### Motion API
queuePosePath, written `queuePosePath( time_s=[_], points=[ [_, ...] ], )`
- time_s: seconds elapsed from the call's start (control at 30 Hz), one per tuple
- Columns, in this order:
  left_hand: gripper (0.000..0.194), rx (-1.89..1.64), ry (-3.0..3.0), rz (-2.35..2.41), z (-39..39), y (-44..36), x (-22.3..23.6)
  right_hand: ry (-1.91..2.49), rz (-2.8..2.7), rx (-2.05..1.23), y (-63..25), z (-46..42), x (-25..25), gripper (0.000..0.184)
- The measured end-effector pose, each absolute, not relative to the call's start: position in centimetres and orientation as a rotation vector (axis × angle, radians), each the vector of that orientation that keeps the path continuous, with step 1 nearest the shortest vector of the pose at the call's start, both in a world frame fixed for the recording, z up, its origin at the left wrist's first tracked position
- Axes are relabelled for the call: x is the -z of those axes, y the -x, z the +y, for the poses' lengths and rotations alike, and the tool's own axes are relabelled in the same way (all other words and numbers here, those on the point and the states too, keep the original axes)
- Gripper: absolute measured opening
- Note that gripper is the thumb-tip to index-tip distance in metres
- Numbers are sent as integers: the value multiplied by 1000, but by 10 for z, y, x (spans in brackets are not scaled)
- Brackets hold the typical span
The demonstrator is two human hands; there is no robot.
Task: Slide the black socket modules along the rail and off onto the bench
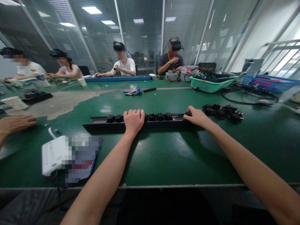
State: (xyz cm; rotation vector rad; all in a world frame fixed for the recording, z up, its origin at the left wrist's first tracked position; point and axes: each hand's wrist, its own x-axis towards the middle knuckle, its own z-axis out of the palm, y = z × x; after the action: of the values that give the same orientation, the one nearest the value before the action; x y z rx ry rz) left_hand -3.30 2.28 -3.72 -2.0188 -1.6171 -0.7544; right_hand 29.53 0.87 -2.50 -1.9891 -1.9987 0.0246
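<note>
A long black channel rail lies crosswise on the green table in front of me. Several small black round-topped parts sit in a row in its groove. My left hand is closed over the middle of the rail, its fingers reaching over the far side and covering part of the row. Near the rail's right end, my right hand pinches one small black part at the groove; whether that part is seated is hidden. Right of this hand lies a loose cluster of similar black parts.
A white device and a blue-edged item lie front left, near another person's hand. A green basket of cables and a blue basket stand back right. Crumpled cloth lies beyond the rail. Several people sit around the table.
</note>
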Motion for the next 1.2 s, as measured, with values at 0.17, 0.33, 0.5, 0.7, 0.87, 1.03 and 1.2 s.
queuePosePath(
  time_s=[0.17,0.33,0.5,0.7,0.87,1.03,1.2],
  points=[
    [52,734,2012,-1626,22,32,36,1987,-1999,-33,-297,11,26,23],
    [52,725,2009,-1618,22,32,36,2007,-1999,-38,-299,12,27,24],
    [50,740,2011,-1621,22,32,36,2018,-1997,-38,-301,11,25,23],
    [51,738,2011,-1626,21,33,36,2017,-1981,-49,-303,11,24,23],
    [51,744,2005,-1618,22,33,36,2039,-1982,-64,-304,11,22,24],
    [50,742,2001,-1609,22,33,37,2075,-1968,-59,-306,11,22,25],
    [51,728,1988,-1598,22,33,36,2081,-1951,-40,-310,12,25,24]
  ],
)
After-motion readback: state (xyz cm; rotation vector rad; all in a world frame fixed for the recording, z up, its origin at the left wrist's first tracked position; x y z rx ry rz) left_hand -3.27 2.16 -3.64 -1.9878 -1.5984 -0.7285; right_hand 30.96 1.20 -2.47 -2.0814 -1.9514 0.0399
